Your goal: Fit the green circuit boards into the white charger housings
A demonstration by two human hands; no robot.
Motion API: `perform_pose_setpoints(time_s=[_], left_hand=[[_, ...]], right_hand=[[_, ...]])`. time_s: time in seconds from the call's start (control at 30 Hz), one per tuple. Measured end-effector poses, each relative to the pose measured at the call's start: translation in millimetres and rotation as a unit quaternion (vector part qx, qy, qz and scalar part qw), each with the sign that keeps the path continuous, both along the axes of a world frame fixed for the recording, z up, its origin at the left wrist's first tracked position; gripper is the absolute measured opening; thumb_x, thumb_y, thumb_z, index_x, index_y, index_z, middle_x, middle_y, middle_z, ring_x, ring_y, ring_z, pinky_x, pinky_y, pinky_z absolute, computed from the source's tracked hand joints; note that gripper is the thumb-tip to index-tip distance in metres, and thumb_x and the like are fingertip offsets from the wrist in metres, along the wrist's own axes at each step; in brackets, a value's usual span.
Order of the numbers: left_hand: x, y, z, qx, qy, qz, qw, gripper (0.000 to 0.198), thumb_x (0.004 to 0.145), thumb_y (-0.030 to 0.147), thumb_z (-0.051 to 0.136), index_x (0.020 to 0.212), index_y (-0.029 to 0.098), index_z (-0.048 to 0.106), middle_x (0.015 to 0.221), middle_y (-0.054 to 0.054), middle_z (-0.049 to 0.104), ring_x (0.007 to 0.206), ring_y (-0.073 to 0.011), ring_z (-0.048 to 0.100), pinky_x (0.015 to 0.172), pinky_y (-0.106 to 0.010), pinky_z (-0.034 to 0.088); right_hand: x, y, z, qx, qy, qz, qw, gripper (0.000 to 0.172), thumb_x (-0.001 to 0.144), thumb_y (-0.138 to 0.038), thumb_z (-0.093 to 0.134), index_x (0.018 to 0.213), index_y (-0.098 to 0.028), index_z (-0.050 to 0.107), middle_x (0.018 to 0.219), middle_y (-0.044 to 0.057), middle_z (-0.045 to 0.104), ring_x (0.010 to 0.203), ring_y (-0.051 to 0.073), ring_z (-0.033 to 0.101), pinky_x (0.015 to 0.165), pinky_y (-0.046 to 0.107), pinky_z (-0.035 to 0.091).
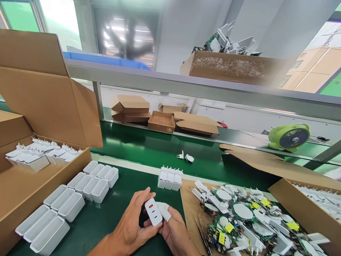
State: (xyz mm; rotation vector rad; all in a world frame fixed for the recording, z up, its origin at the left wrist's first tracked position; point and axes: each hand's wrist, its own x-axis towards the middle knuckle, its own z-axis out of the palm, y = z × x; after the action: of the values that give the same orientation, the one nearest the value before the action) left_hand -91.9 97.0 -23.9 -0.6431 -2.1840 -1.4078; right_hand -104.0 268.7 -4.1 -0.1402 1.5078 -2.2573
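A white USB charger (153,212), with one red-lined port and two smaller slots in its end face, is held between both hands at the front of the bench. My left hand (130,224) closes around its left side and underside. On the other side, my right hand (176,231) grips it, with a white covering (163,210) on one digit; some fingers are hidden behind the charger. Just beyond stand several white chargers (169,179) with prongs up. Open white plastic housings (50,234) sit in rows to the left of my left hand.
At right, a heap of circuit boards with white parts (242,211) lies on a brown board beside tweezers (202,236). Cardboard boxes with white pieces flank the bench, left (61,174) and right (306,204). Loose parts (189,158) lie on the green belt; a green fan (289,137) stands behind.
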Motion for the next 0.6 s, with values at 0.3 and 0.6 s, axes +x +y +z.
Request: perform_pose_setpoints(time_s=[0.3, 0.6], left_hand=[[-7, -9, -22.4, -0.078, -0.074, 0.056, 0.993, 0.081, 0.095, 0.021, 0.064, 0.165, 0.034, 0.024, 0.143, -0.015, 0.061, 0.129, -0.0349, 0.063, 0.107, -0.058, 0.056], [-70, -16, -35.8, 0.050, -0.223, 0.048, 0.972, 0.075, 0.089, 0.033, 0.065, 0.157, 0.021, 0.035, 0.153, -0.017, 0.059, 0.135, -0.0324, 0.064, 0.113, -0.053, 0.053]], right_hand=[[-2, 8, -13.6, 0.238, 0.330, -0.097, 0.908, 0.024, 0.101, -0.039, 0.063, 0.119, -0.025, 0.072, 0.137, 0.013, 0.070, 0.120, 0.026, 0.072, 0.096, 0.036, 0.064], [-1, 26, -29.4, 0.408, 0.571, -0.082, 0.708, 0.044, 0.095, -0.008, 0.052, 0.136, -0.022, 0.058, 0.137, 0.015, 0.067, 0.123, 0.024, 0.070, 0.106, 0.035, 0.058]])
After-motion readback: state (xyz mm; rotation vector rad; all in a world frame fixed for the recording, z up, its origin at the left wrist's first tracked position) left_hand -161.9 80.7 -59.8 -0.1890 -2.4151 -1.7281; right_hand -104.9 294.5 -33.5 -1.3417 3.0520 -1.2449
